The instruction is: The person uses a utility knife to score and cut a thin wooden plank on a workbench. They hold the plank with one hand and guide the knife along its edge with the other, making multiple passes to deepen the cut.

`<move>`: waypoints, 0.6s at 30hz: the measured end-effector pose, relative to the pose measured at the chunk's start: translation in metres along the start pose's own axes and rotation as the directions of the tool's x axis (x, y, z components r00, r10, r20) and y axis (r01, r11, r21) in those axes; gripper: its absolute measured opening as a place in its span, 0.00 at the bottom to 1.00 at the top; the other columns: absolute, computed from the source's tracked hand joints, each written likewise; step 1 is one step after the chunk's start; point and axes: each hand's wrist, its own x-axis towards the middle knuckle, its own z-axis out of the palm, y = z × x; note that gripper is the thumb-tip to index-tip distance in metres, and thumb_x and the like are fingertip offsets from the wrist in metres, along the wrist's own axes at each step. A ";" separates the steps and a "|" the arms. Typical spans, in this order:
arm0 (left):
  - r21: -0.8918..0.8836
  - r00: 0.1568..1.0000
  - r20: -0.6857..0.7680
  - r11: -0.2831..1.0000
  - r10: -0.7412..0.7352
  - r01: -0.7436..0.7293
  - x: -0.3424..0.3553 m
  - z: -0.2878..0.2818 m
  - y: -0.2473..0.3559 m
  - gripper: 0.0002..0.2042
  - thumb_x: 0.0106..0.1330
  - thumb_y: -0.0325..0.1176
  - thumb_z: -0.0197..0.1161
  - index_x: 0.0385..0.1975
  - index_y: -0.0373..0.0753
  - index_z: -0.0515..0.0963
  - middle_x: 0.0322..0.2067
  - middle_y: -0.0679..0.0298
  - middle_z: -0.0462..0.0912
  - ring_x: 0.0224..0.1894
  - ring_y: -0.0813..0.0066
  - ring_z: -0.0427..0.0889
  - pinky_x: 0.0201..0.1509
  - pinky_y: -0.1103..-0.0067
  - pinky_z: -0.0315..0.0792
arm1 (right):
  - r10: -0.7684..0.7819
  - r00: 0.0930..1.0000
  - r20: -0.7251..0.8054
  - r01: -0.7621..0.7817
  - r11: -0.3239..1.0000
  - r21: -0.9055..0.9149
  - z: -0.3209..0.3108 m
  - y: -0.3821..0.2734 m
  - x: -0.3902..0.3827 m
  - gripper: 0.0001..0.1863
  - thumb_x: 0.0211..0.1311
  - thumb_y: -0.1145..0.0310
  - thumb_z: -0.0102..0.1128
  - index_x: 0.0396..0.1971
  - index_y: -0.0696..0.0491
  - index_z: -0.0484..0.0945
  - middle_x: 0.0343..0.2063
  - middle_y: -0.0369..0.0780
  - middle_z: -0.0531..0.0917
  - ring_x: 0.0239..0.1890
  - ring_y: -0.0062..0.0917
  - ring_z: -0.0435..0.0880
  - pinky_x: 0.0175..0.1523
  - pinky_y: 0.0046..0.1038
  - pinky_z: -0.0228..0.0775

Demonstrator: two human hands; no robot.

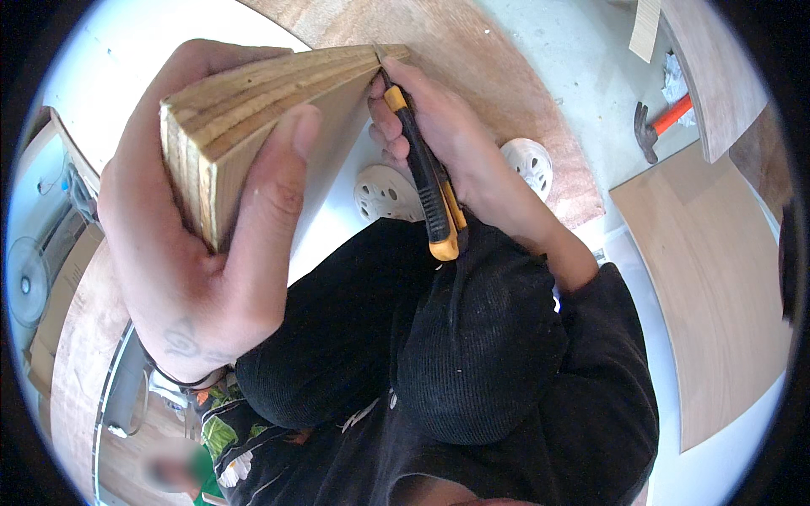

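Left hand (194,244) was wrapped round the near end of a thick, pale laminated plywood offcut (253,110), thumb pressed flat on its face, other fingers curled behind, block held up close in the upper left. Right hand (447,143) had its fingers closed tight on a yellow-and-black utility knife (430,185), tip at the block's far top corner; blade itself too small to make out. Risk as I read it: unsupported workpiece, so a slip off the corner could send the edge toward the left thumb or the black sleeve below. An orange-handled claw hammer (660,126) lay far right on the floor, two white perforated discs (384,192) under the hands.
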 end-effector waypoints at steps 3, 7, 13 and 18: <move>-0.016 1.000 0.002 1.000 -0.003 0.003 0.000 0.000 0.000 0.10 0.65 0.27 0.52 0.41 0.28 0.72 0.34 0.58 0.78 0.39 0.76 0.75 0.47 0.82 0.65 | -0.056 0.998 0.032 0.056 0.998 -0.009 0.001 0.000 0.002 0.15 0.71 0.56 0.37 0.31 0.51 0.67 0.13 0.30 0.66 0.14 0.13 0.64 0.16 0.15 0.55; -0.071 1.000 -0.016 0.997 -0.022 0.020 0.000 0.001 0.000 0.10 0.65 0.28 0.53 0.41 0.28 0.73 0.34 0.58 0.78 0.38 0.76 0.75 0.46 0.82 0.65 | -0.051 0.999 0.009 0.051 0.999 0.004 0.002 0.002 -0.001 0.15 0.71 0.56 0.37 0.31 0.51 0.67 0.13 0.30 0.66 0.14 0.13 0.63 0.16 0.15 0.56; -0.055 0.998 -0.006 0.997 -0.061 0.061 -0.001 0.000 0.003 0.10 0.64 0.28 0.54 0.41 0.29 0.73 0.34 0.59 0.78 0.38 0.77 0.75 0.46 0.82 0.65 | -0.057 0.998 -0.034 0.057 0.998 -0.011 0.000 0.004 -0.001 0.16 0.71 0.56 0.36 0.32 0.51 0.67 0.13 0.31 0.67 0.14 0.14 0.65 0.18 0.14 0.59; -0.010 0.998 -0.027 0.998 -0.065 0.064 -0.001 0.002 0.003 0.10 0.64 0.28 0.54 0.41 0.28 0.73 0.34 0.59 0.78 0.39 0.76 0.75 0.47 0.82 0.64 | -0.066 0.997 -0.025 0.066 0.998 -0.018 0.000 0.004 -0.001 0.16 0.71 0.56 0.37 0.32 0.51 0.67 0.14 0.31 0.68 0.14 0.14 0.65 0.17 0.14 0.60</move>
